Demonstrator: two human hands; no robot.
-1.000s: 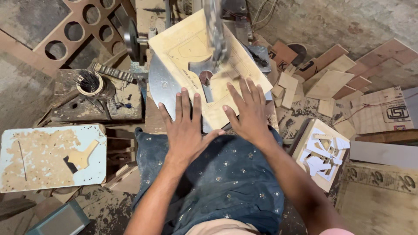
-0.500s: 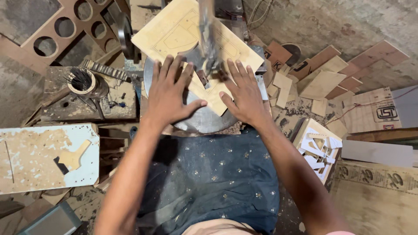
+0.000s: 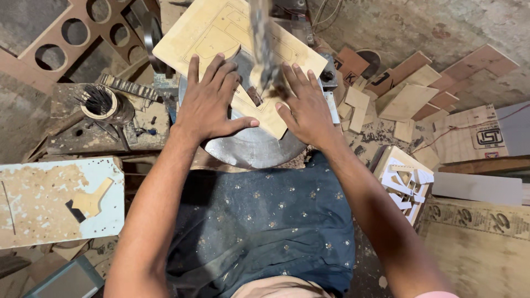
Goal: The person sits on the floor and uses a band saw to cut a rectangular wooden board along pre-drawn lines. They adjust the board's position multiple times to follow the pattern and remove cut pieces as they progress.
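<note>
A pale wooden board [image 3: 221,33] with drawn outlines lies tilted on a round metal saw table [image 3: 251,149]. My left hand [image 3: 210,96] presses flat on the board's near left part, fingers spread. My right hand [image 3: 303,105] lies flat on its near right corner. Between the two hands a blurred vertical saw blade [image 3: 262,49] meets the board at a cut slot. Neither hand grips anything.
A tin of nails [image 3: 102,105] stands on a cluttered bench at left. A white board with a wooden cut-out [image 3: 91,201] lies lower left. A brown panel with round holes [image 3: 83,27] is upper left. Wood offcuts [image 3: 408,99] and a box of white pieces [image 3: 406,179] lie right.
The board has turned and slid away from me and to the left on the saw table. Both hands moved with it, staying flat either side of the blade.
</note>
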